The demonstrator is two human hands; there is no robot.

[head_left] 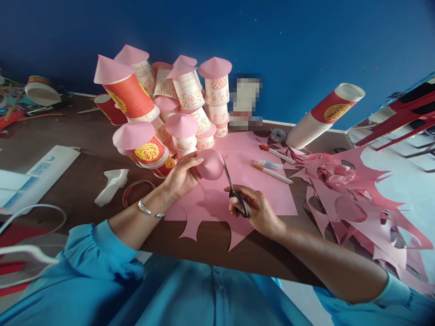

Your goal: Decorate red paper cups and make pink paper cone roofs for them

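My left hand [183, 174] pinches a pink paper cone [210, 165] by its left edge, the thumb on top. My right hand [254, 208] has its fingers through the handles of a pair of scissors [237, 192]. The scissor blades point up and away, right beside the cone's right edge; whether they touch the paper I cannot tell. Under both hands lies a large sheet of pink paper [272, 201] with curved cut-outs along its near edge.
Paper-cup towers with pink cone roofs [215, 68] stand at the back left. A leaning cup stack [309, 129], tape roll [277, 135], glue stick [268, 164] and markers [272, 174] lie right of centre. Pink scraps [353, 203] spill over the right side; a power strip [42, 176] lies left.
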